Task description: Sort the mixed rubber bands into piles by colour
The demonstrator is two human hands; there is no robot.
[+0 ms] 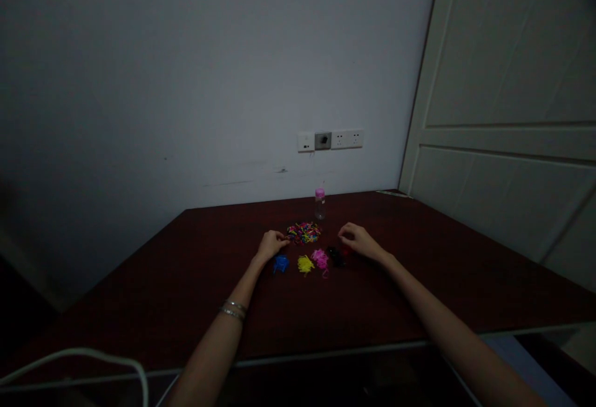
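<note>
My left hand (271, 244) rests at the left edge of a mixed heap of small coloured rubber bands (303, 232), its fingertips pressed together. Anything between them is too small to make out. My right hand (359, 239) is right of that heap, thumb and fingers bent into a pinch above some red bands (346, 250). Whether it holds a band cannot be seen. Nearer me lie single-colour piles: blue bands (280, 263) just below my left hand, then yellow bands (306, 265), pink bands (320, 258) and black bands (336, 257).
A clear bottle with a pink lid (320, 203) stands behind the mixed heap on the dark red table (205, 283). Wall sockets (347, 139) are above it. A white cable (93, 352) curves over the table's front left edge. A pale panelled door (503, 109) rises at right.
</note>
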